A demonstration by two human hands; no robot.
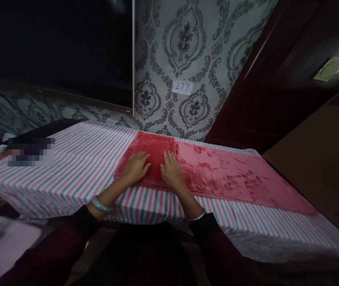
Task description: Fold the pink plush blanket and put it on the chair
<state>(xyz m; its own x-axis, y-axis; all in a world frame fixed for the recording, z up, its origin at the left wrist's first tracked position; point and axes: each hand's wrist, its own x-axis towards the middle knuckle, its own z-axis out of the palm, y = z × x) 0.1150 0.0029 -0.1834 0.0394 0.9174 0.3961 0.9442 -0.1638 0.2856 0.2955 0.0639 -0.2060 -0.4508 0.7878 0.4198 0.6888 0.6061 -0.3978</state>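
A red plush cloth (223, 171) lies spread across a table covered with a striped sheet (76, 163). Its left end looks folded over into a darker, thicker patch. My left hand (136, 167) lies flat on that patch, palm down, fingers stretched out. My right hand (171, 170) rests flat beside it, also palm down, at the fold line. Neither hand holds anything. A pale bangle (100, 204) sits on my left wrist.
A dark screen (56, 47) hangs on the patterned wallpaper behind the table. A paper label reading 277 (182, 87) is stuck to the wall. A dark wooden door (276, 79) stands at the right. A pink surface (8, 246) shows at lower left.
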